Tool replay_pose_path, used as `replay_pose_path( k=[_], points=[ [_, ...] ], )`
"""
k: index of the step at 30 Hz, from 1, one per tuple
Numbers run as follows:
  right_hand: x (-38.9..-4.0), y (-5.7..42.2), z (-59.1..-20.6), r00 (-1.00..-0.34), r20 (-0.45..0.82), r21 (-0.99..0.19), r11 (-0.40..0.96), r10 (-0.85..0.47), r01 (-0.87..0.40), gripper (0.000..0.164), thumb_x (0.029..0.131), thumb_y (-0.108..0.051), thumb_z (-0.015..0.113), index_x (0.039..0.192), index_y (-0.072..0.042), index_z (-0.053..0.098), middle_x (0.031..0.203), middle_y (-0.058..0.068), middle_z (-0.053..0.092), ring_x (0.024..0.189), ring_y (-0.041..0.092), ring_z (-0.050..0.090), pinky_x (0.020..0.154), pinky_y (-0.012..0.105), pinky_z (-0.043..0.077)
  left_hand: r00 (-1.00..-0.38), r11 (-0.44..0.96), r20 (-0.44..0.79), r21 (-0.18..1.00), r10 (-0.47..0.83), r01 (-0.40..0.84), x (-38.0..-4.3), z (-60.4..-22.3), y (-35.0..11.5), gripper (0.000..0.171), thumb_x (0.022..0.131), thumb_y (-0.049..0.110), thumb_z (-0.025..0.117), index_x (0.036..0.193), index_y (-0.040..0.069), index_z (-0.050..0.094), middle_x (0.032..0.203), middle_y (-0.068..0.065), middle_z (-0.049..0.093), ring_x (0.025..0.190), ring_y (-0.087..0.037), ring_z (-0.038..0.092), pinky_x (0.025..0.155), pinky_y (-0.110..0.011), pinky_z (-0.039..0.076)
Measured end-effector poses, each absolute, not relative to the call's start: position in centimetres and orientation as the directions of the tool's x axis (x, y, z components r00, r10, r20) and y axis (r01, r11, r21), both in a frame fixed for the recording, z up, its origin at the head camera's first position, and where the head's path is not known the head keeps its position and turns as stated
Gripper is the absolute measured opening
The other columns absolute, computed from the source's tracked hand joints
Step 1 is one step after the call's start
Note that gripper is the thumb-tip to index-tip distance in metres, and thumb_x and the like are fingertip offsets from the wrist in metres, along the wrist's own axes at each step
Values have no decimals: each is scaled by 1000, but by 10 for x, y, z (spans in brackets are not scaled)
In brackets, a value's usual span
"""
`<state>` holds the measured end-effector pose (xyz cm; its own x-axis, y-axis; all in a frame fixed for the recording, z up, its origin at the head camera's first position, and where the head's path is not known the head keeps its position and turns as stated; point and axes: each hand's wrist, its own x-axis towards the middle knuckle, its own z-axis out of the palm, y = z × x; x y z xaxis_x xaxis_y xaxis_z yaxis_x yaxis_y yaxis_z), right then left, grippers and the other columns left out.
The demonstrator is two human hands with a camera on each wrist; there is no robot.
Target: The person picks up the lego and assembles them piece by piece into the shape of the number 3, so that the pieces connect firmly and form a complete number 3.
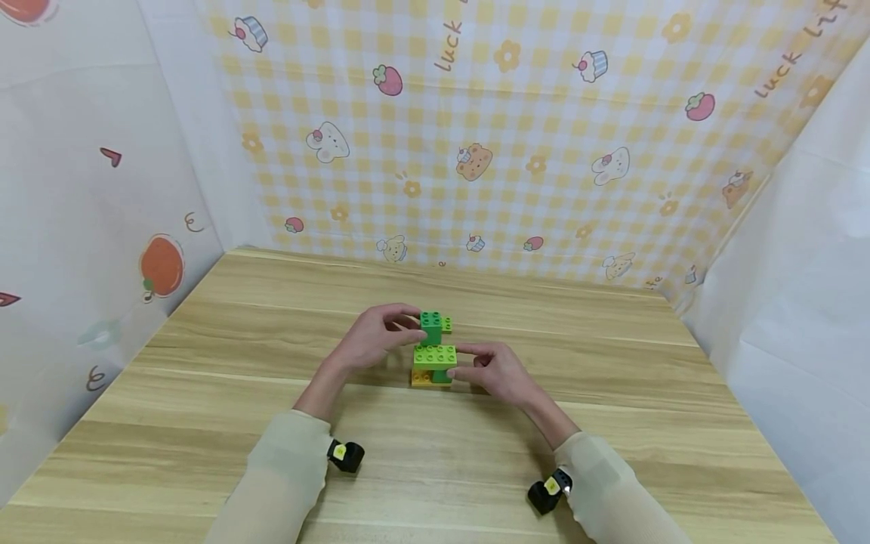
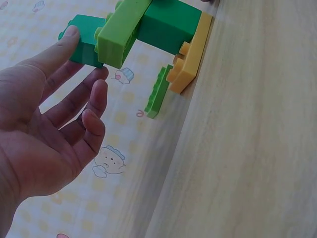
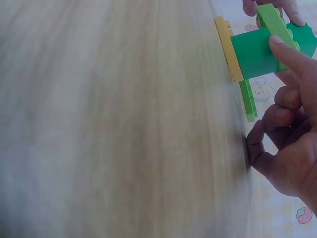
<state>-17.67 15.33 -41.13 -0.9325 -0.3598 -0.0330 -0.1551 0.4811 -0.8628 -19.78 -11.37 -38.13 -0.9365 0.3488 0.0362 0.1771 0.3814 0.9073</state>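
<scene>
A small stack of toy building bricks stands on the table. At its base lies an orange brick [image 1: 422,378], with a dark green brick [image 2: 168,25] on it. A lime brick [image 1: 435,357] lies across that, and another dark green brick [image 1: 431,332] tops the stack. My left hand [image 1: 377,336] pinches this top brick between thumb and fingers. From the other side, my right hand [image 1: 499,372] holds the stack at the lime brick and the lower green brick, its far fingertips partly hidden in the right wrist view. Behind the stack, another lime brick [image 1: 446,324] shows partly.
The wooden table [image 1: 204,378] stretches around the stack. A printed checked cloth [image 1: 435,151] hangs along its back edge, and white sheets [image 1: 782,227] hang at the sides. A small black camera [image 1: 348,456] sits at the left wrist, another [image 1: 545,496] at the right.
</scene>
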Motion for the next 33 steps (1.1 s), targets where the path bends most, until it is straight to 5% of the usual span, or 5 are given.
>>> replay_pose_path(
  k=[21,33],
  points=[
    [-175,154,-410,-964,-33,-949,312,-263,-53,48,98,-29,77,145,-28,66,62,-4,44,54,11,37,50,25,33,-915,379,54,899,400,219,-195,-379,-105,40,97,29,78,133,13,71,117,-8,75,99,-22,68,87,-35,54],
    [-175,148,-407,-971,-23,-984,178,-240,-20,49,102,-23,73,150,-22,62,62,-6,43,57,9,37,56,24,33,-911,378,49,900,409,218,-193,-377,-99,39,96,31,79,131,14,72,114,-5,76,103,-21,67,90,-37,54]
  ],
)
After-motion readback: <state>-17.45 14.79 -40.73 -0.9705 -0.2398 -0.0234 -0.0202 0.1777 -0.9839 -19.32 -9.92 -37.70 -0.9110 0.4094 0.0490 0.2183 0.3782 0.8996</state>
